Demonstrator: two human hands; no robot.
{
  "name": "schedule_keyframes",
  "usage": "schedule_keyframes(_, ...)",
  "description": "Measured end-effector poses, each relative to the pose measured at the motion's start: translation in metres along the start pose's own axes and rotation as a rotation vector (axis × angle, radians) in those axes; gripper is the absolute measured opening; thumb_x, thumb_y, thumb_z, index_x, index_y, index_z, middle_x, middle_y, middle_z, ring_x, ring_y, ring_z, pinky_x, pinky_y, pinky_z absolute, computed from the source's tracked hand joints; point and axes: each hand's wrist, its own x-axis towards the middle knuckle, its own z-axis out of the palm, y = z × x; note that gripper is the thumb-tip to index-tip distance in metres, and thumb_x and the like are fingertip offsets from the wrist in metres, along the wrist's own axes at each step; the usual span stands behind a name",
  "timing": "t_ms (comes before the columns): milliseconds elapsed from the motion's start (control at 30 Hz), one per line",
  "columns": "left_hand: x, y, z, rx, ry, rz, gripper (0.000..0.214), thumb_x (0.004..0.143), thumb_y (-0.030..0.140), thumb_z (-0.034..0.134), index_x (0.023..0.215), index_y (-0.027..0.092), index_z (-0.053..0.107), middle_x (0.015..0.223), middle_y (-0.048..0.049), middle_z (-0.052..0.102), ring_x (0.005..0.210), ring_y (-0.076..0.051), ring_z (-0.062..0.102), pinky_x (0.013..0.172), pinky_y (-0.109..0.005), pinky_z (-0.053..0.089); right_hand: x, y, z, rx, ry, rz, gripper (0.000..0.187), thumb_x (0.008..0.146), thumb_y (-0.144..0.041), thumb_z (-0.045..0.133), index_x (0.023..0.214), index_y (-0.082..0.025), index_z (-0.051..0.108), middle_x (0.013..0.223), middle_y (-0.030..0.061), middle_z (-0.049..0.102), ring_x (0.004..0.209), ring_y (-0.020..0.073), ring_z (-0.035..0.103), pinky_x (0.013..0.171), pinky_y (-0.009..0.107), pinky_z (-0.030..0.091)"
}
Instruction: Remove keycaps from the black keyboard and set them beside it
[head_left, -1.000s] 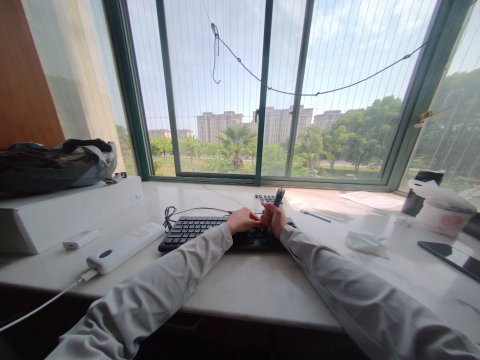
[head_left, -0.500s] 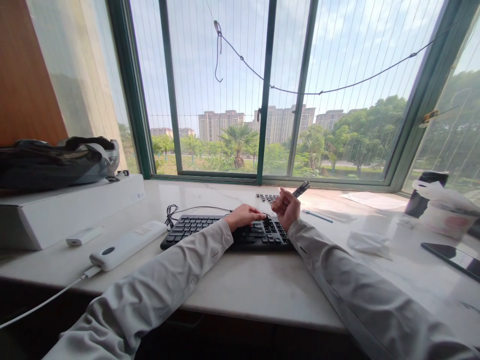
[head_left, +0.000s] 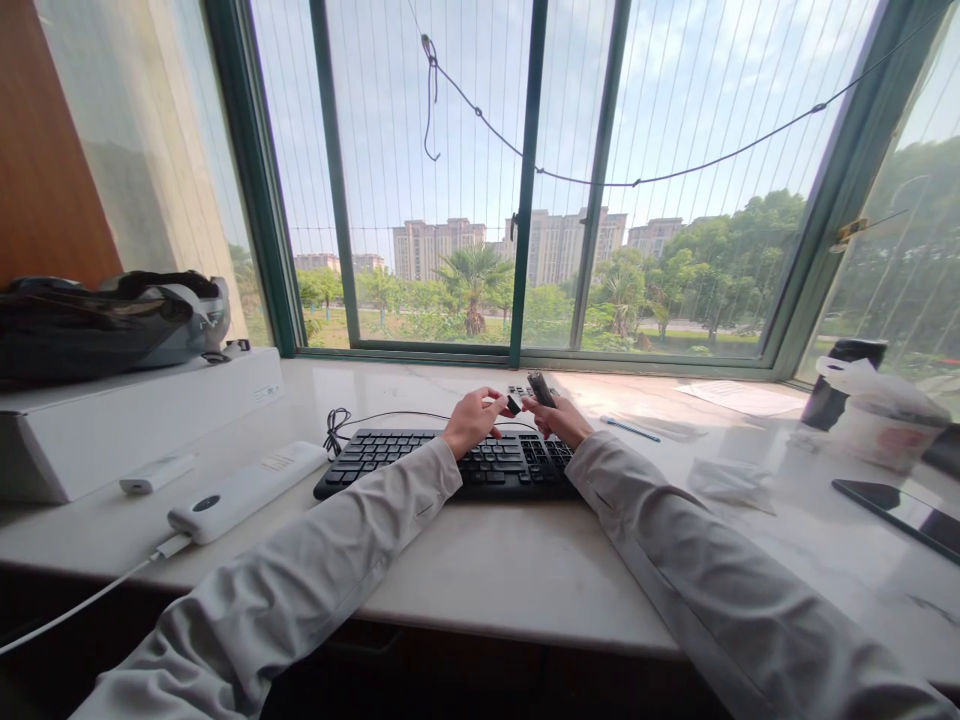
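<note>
Left hand (head_left: 474, 420): moved toward twelve o'clock, pinching black keycap (head_left: 513, 405)
Right hand (head_left: 561, 418): wrapped around dark tool (head_left: 540, 389)
Keyboard (head_left: 386, 456): at hands' six o'clock

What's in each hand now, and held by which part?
Left hand: apparently a black keycap, pinched at one edge. Right hand: a dark handheld tool, gripped by its lower part, upper end free.

Daylight falls through a green-framed sliding window (head_left: 528, 180) along the far side onto a white marble-patterned countertop (head_left: 517, 570); a brown wooden panel (head_left: 37, 170) stands at left.
</note>
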Motion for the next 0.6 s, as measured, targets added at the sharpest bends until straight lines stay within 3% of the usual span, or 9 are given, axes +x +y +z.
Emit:
schedule_keyframes(333,-0.005,0.004,0.000,-0.021,0.009,0.069,0.024,0.088,0.034,0.054,0.103,0.015,0.056,0.092,-0.0085,0.071,0.038,-0.007,0.056,0.040,-0.018,0.041,-0.004,0.001,-0.001,-0.207,0.024,-0.163,0.046,0.071,-0.056,0.061,0.082,-0.013,0.072,0.061,0.0012,0.057,0.065,0.0169,0.053,0.063,0.029,0.040)
schedule_keyframes(600,-0.015,0.005,-0.001,0.136,-0.029,0.241,0.046,0.077,0.035,0.069,0.119,0.025,0.053,0.107,-0.0057,0.069,0.039,-0.007,0.056,0.042,-0.020,0.047,-0.004,0.002,-0.001,-0.227,0.088,-0.212,0.040,0.068,-0.049,0.065,0.081,-0.012,0.074,0.065,0.0030,0.063,0.068,0.0183,0.056,0.063,0.028,0.040)
